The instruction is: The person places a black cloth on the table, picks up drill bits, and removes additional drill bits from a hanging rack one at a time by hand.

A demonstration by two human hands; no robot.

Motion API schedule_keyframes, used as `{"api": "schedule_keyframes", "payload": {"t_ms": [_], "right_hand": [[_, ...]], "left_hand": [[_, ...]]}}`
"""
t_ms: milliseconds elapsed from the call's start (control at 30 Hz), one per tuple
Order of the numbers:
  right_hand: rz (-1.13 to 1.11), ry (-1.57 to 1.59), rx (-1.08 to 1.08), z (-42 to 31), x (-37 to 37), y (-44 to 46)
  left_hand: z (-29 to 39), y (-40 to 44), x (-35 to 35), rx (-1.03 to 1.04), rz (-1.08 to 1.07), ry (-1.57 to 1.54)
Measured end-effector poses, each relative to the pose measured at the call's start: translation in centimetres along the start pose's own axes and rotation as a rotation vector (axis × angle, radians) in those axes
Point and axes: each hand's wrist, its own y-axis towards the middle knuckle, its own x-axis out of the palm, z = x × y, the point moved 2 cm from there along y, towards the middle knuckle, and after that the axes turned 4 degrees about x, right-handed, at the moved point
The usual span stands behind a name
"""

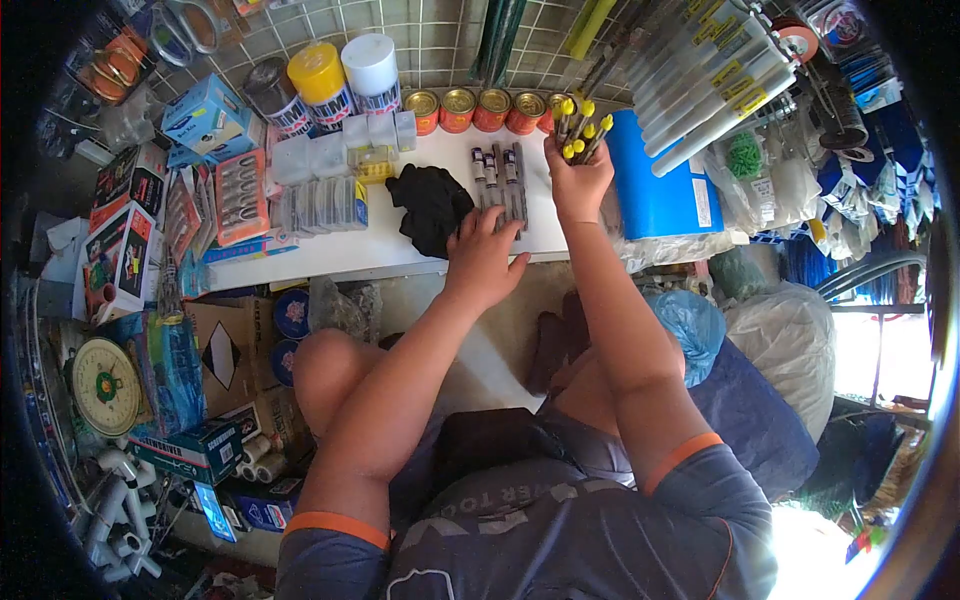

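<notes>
My right hand (pixel 581 182) is closed round a bundle of slim dark sticks with yellow tips (pixel 580 128), held upright above the back of the white shelf (pixel 545 228). I cannot make out their exact kind. My left hand (pixel 484 258) reaches over the shelf's front edge, fingers stretched out and thumb apart. Its fingertips are at the lower ends of several slim grey tubes with dark labels (pixel 497 180), which lie side by side. Just left of that hand is a crumpled black cloth (pixel 430 205).
Spray cans (pixel 370 75) and small red tins (pixel 458 110) line the back. Clear plastic cases (pixel 325 205) stand left of the cloth. A blue folder-like item (pixel 660 175) lies at right, below hanging white tubes (pixel 715 90). A dial scale (pixel 107 386) stands lower left.
</notes>
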Motion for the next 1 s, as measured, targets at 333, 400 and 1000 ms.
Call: {"api": "schedule_keyframes", "payload": {"t_ms": [333, 400, 1000], "right_hand": [[0.023, 0.007, 0.046, 2.7, 0.0, -1.5], [0.000, -0.176, 0.054, 3.4, -0.2, -1.5], [-0.127, 0.174, 0.240, -0.4, 0.3, 0.0]], "left_hand": [[-0.7, -0.8, 0.0, 0.040, -0.033, -0.014], [-0.9, -0.9, -0.1, 0.054, -0.038, -0.030], [-0.7, 0.5, -2.2, 0.170, 0.297, -0.218]]}}
